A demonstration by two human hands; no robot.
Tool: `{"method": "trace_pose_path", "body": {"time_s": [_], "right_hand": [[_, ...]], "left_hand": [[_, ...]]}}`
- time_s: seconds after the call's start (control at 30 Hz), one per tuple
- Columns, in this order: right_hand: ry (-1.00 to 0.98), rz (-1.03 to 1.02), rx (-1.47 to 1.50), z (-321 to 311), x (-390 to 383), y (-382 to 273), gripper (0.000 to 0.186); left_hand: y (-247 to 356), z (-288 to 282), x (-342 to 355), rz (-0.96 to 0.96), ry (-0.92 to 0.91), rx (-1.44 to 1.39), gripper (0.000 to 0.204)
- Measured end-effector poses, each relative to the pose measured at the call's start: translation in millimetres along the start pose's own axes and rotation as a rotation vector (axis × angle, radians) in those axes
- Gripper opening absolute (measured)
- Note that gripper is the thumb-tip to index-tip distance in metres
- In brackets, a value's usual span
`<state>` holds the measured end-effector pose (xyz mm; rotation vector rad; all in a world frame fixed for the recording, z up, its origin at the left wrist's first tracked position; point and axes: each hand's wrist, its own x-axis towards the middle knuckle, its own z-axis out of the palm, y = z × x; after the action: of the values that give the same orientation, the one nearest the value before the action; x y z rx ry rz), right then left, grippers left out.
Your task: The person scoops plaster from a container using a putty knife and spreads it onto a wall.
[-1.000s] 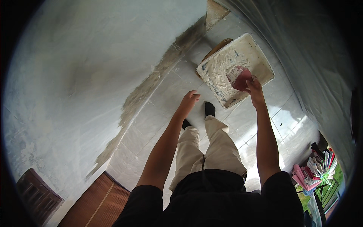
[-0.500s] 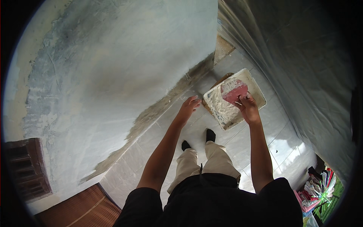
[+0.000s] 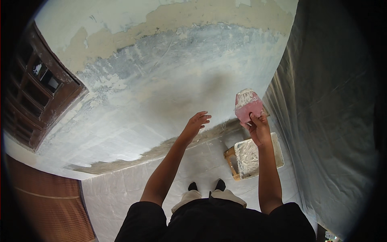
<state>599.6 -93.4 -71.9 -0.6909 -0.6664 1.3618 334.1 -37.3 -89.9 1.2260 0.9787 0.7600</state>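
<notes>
My right hand (image 3: 258, 129) grips a pink flat spreader (image 3: 248, 111), its far part coated in white paste (image 3: 246, 97), held up in front of the wall. Below it, a white plastic tray (image 3: 278, 155) of thick white paste (image 3: 246, 157) rests on a wooden stool (image 3: 231, 163), partly behind my right forearm. My left hand (image 3: 197, 123) is empty, fingers loosely apart, in front of the patchy grey and white wall (image 3: 161, 72); whether it touches the wall I cannot tell, though it looks clear of it.
A brown wooden framed window (image 3: 68, 84) is at left, above a brown woven blind or mat (image 3: 44, 197). A draped plastic sheet (image 3: 326, 121) hangs along the right side. My feet in black socks (image 3: 219, 185) stand on the pale tiled floor (image 3: 121, 193).
My right hand has lifted the loaded spreader up out of the tray. The view has tilted up toward the wall, so the tray and my feet now appear lower.
</notes>
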Motion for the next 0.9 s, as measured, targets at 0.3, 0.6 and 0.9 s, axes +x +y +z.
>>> {"method": "trace_pose_path", "body": {"time_s": [0.3,0.6,0.9], "right_hand": [[-0.262,0.039,0.004,149,19,26,0.030],[-0.481,0.143,0.349,309,25,64,0.043],[-0.519,-1.155,-0.782,419,28,99,0.036]], "left_hand": [[59,-107,-71,0.213,0.258,0.061,0.046],[98,-220,-120,0.615,0.680,0.498,0.045],[121,-278,-147,0.715,0.938,1.446,0.078]]}}
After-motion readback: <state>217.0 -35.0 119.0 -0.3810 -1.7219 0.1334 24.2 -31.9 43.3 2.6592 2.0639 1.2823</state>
